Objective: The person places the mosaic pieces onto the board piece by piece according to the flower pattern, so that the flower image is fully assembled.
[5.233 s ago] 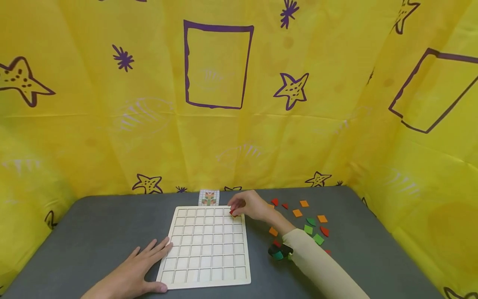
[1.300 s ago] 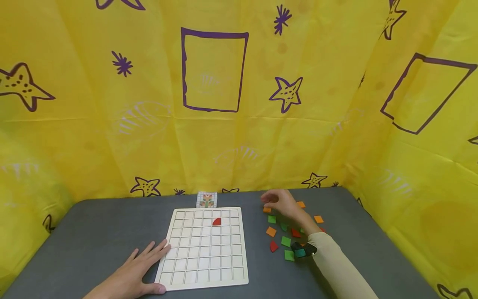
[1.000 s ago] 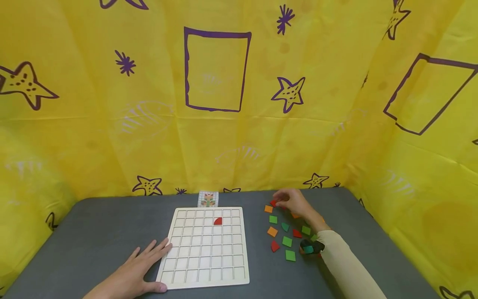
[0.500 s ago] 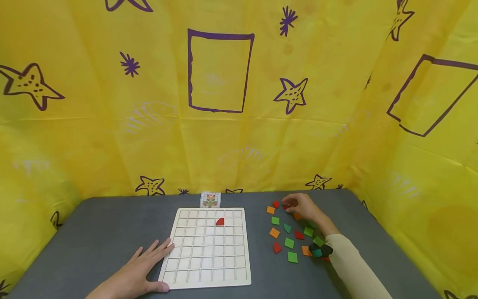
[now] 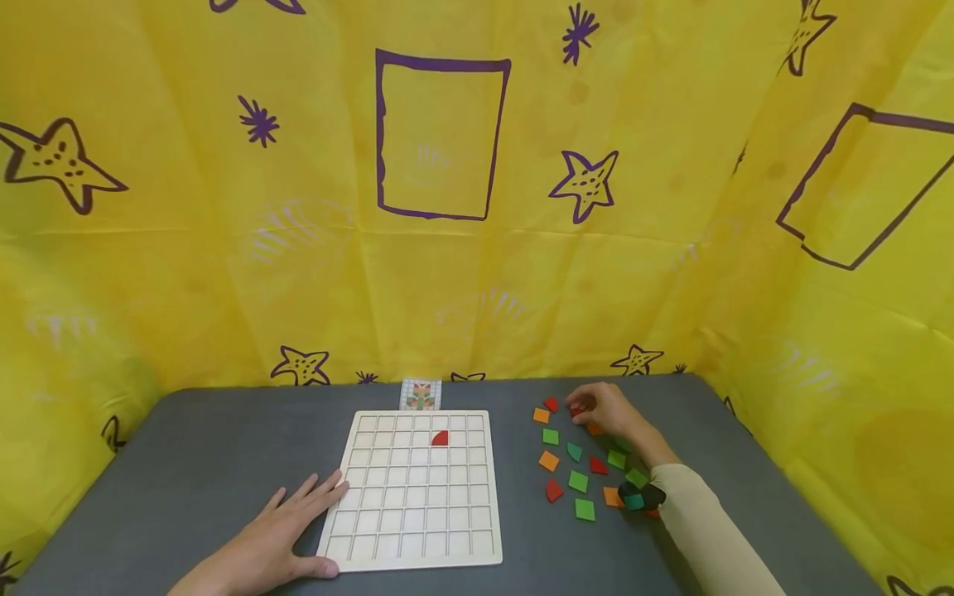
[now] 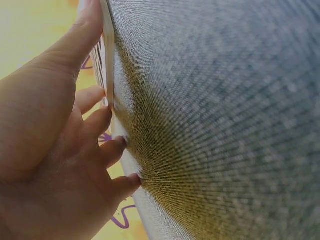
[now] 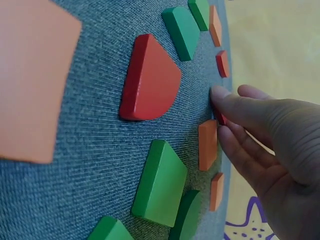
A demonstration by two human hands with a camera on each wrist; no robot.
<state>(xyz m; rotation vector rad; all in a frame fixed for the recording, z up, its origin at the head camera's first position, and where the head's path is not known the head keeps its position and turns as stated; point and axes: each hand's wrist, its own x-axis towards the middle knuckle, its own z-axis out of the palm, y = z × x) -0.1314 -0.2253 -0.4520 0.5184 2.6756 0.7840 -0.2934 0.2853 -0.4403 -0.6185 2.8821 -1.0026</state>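
Note:
My left hand (image 5: 276, 534) rests with fingers spread at the left edge of a pale gridded board (image 5: 413, 566); its thumb lies on the near left corner. A red quarter-circle tile (image 5: 440, 439) sits in a cell of the second row from the back. My right hand (image 5: 609, 414) is among the loose tiles to the right of the board. There its thumb and fingers pinch a small red tile (image 7: 218, 115), mostly hidden by the thumb. An orange tile (image 7: 207, 145) lies close beside those fingers.
Several green, orange and red tiles lie scattered right of the board, among them a green square (image 5: 585, 509) and a red quarter-circle (image 5: 599, 465). A small printed pattern card (image 5: 421, 395) lies behind the board. Yellow patterned cloth (image 5: 432, 290) surrounds the grey table (image 5: 224, 439).
The right hand was at the board's back right with a red tile; a red quarter-circle now sits on the grid. That hand has moved right to another red tile. The left hand stays put.

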